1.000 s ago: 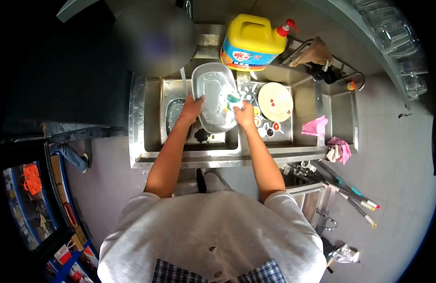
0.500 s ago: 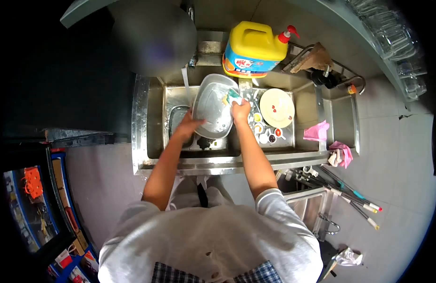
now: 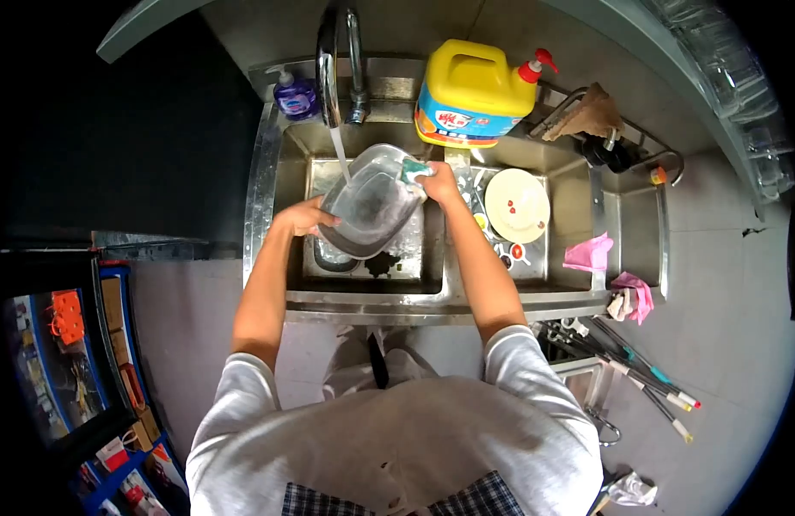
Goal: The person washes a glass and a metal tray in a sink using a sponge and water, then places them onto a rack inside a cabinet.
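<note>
A clear plastic tub [image 3: 371,206] is tilted above the left sink basin [image 3: 427,245]. My left hand [image 3: 304,217] grips its left rim, thumb on the inside. At the tub's upper right edge, my right hand [image 3: 442,182] is closed on a green and white sponge [image 3: 413,170], which touches the rim. Water [image 3: 340,155] runs from the faucet [image 3: 328,82] down to the tub's upper left side. Under the tub, another clear container [image 3: 333,258] lies in the basin, partly hidden, beside dark scraps [image 3: 380,264].
The right basin holds a pale yellow plate [image 3: 518,206] and several small sauce cups [image 3: 518,252]. Behind stand a large yellow detergent jug [image 3: 470,95] and a purple soap bottle [image 3: 295,97]. A pink cloth [image 3: 588,253] hangs over the right divider. Poles [image 3: 647,370] lie on the floor.
My left hand has moved left from the tub's lower side to its left rim, and the tub has tilted. A grey blur that covered the faucet and purple bottle is gone.
</note>
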{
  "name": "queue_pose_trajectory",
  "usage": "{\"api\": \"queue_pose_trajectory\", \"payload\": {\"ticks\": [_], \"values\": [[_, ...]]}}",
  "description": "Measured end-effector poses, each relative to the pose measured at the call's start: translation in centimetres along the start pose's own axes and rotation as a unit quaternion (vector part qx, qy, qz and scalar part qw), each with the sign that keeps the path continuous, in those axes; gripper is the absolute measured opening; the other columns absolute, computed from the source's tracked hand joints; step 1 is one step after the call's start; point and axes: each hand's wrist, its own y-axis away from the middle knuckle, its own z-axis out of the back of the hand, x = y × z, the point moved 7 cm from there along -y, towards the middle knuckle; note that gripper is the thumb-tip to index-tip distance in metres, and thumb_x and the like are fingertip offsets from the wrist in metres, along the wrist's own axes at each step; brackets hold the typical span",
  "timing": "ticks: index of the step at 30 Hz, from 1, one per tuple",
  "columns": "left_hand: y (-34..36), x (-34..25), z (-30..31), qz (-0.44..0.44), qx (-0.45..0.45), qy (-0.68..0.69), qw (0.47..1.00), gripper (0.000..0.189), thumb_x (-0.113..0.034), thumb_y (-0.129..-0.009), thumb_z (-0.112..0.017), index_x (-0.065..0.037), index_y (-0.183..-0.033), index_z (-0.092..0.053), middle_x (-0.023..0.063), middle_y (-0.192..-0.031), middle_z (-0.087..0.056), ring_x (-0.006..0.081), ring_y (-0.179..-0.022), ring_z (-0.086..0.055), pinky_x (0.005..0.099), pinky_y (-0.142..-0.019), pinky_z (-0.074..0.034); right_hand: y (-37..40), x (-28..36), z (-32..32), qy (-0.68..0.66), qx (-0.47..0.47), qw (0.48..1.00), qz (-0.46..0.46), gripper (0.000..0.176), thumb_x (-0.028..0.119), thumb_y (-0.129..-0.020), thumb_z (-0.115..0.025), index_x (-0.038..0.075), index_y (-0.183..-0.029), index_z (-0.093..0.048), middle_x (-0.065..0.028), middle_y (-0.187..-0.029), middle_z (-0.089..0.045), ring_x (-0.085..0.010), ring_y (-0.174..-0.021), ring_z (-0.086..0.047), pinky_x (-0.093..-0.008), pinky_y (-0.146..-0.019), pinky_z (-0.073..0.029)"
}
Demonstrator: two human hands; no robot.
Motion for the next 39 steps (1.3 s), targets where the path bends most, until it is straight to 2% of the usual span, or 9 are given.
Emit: {"api": "queue_pose_trajectory", "payload": {"ticks": [13, 17, 20, 24, 25, 29, 32, 34, 39], "values": [[-0.5, -1.4, -2.8, -0.006, 0.062, -0.073, 0.995, 0.056, -0.006, -0.082, -0.065, -0.004, -0.133, -0.04, 0.012, -0.114, -0.059, 0.0236, -0.1, -0.06, 0.0429, -0.071, -0.056, 1.1, -1.9, 2.1, -0.016, 0.036, 0.998, 0.052, 0.019, -0.001, -0.076, -0.062, -0.003, -0.095, -0.064, -0.0046, -0.078, -0.064, -0.0133, -0.07, -0.057, -0.0277, -0.062, -0.045], [1.2, -2.0, -5.5, -0.113, -0.116, 0.173, 0.972, 0.05, -0.004, -0.08, -0.069, -0.004, -0.124, -0.045, 0.0103, -0.111, -0.06, 0.0205, -0.102, -0.059, 0.0373, -0.083, -0.05, 4.0, -2.1, 4.4, -0.097, -0.039, 0.992, -0.067, 0.019, -0.001, -0.077, -0.061, -0.004, -0.095, -0.064, -0.007, -0.075, -0.064, -0.0152, -0.066, -0.058, -0.0294, -0.061, -0.045], [-0.9, 3.1, -7.7, -0.194, -0.263, 0.338, 0.883, 0.05, -0.004, -0.078, -0.07, -0.004, -0.122, -0.045, 0.0094, -0.108, -0.061, 0.0212, -0.1, -0.059, 0.0355, -0.079, -0.051, 6.0, -1.7, 5.3, -0.031, -0.072, 0.997, -0.023, 0.022, -0.001, -0.076, -0.062, -0.005, -0.097, -0.063, -0.0081, -0.076, -0.064, -0.0157, -0.066, -0.058, -0.0294, -0.062, -0.046], [-3.3, 7.0, -8.0, -0.218, -0.271, 0.311, 0.884, 0.045, -0.003, -0.08, -0.069, -0.002, -0.119, -0.047, 0.0102, -0.107, -0.061, 0.0209, -0.095, -0.059, 0.034, -0.08, -0.048, 6.2, -2.4, 6.7, 0.125, -0.108, 0.985, 0.058, 0.039, 0.005, -0.072, -0.067, -0.01, -0.107, -0.059, -0.0185, -0.088, -0.067, -0.0238, -0.081, -0.064, -0.0326, -0.073, -0.049], [-3.3, 7.4, -7.4, -0.2, -0.27, 0.296, 0.894, 0.044, -0.003, -0.08, -0.068, -0.001, -0.119, -0.048, 0.0104, -0.107, -0.061, 0.0208, -0.094, -0.059, 0.0335, -0.08, -0.048, 6.1, -2.5, 7.0, 0.131, -0.098, 0.985, 0.061, 0.044, 0.012, -0.068, -0.071, -0.008, -0.106, -0.06, -0.027, -0.098, -0.064, -0.0372, -0.094, -0.063, -0.0393, -0.08, -0.048], [-3.1, 4.6, -5.2, -0.225, -0.237, 0.201, 0.923, 0.038, 0.0, -0.081, -0.067, 0.0, -0.116, -0.052, 0.007, -0.105, -0.062, 0.019, -0.093, -0.058, 0.0319, -0.082, -0.046, 6.0, 1.3, 6.6, 0.17, -0.078, 0.982, 0.011, 0.05, 0.013, -0.068, -0.072, -0.008, -0.111, -0.058, -0.0283, -0.098, -0.062, -0.0382, -0.095, -0.062, -0.04, -0.081, -0.048], [-1.9, 2.6, -3.9, -0.223, -0.227, 0.176, 0.932, 0.04, 0.002, -0.08, -0.066, -0.003, -0.119, -0.054, 0.0056, -0.108, -0.062, 0.0178, -0.098, -0.057, 0.0316, -0.085, -0.046, 4.5, 2.7, 6.0, 0.16, -0.072, 0.98, 0.098, 0.049, 0.014, -0.07, -0.072, -0.007, -0.111, -0.058, -0.027, -0.099, -0.063, -0.0377, -0.093, -0.062, -0.0399, -0.08, -0.048], [-0.5, 1.9, -3.3, -0.212, -0.21, 0.171, 0.939, 0.04, 0.003, -0.08, -0.065, -0.004, -0.117, -0.056, 0.0053, -0.108, -0.062, 0.0175, -0.097, -0.057, 0.0317, -0.085, -0.046, 4.6, 4.8, 5.3, 0.163, 0.068, 0.983, 0.06, 0.042, 0.011, -0.072, -0.07, -0.007, -0.108, -0.058, -0.0265, -0.1, -0.063, -0.0369, -0.095, -0.062, -0.0384, -0.081, -0.048], [0.3, 2.9, -2.7, -0.147, -0.203, 0.143, 0.957, 0.037, 0.006, -0.08, -0.062, -0.003, -0.116, -0.056, 0.0077, -0.109, -0.062, 0.0172, -0.095, -0.058, 0.0307, -0.08, -0.048, 4.6, 5.8, 4.8, 0.211, 0.059, 0.967, 0.13, 0.042, 0.008, -0.068, -0.073, -0.006, -0.105, -0.058, -0.0208, -0.091, -0.065, -0.0301, -0.081, -0.064, -0.0357, -0.071, -0.05]]}}
